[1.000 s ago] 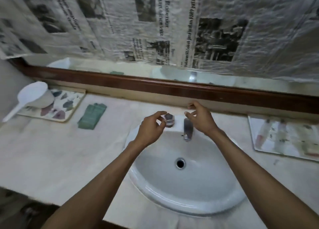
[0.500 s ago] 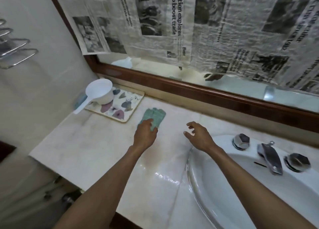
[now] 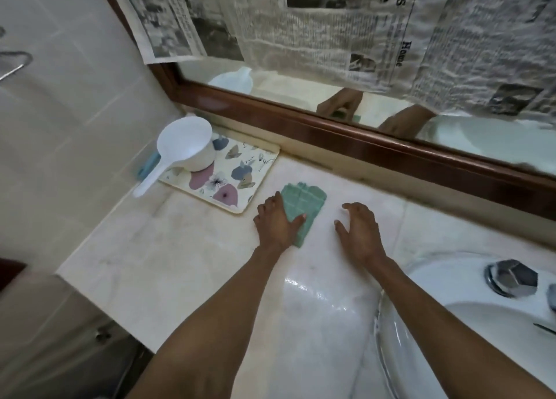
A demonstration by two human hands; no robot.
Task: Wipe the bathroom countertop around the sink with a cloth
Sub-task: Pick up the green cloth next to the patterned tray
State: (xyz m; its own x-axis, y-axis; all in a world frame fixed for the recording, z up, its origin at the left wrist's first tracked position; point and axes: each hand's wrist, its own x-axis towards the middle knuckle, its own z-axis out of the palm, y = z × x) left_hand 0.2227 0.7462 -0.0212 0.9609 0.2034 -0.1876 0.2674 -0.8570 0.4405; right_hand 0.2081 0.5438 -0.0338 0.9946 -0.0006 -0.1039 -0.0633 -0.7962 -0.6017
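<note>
Resting under left hand (image 3: 278,222) fingers, green cloth (image 3: 304,210), countertop (image 3: 186,266)

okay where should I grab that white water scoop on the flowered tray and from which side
Take the white scoop by its long handle. It juts off the flowered tray toward the counter's front left, clear of the bowl, so come from that side.

A white scoop (image 3: 184,149) rests on a floral tray (image 3: 237,173) below newspaper-covered mirror (image 3: 331,98).
</note>
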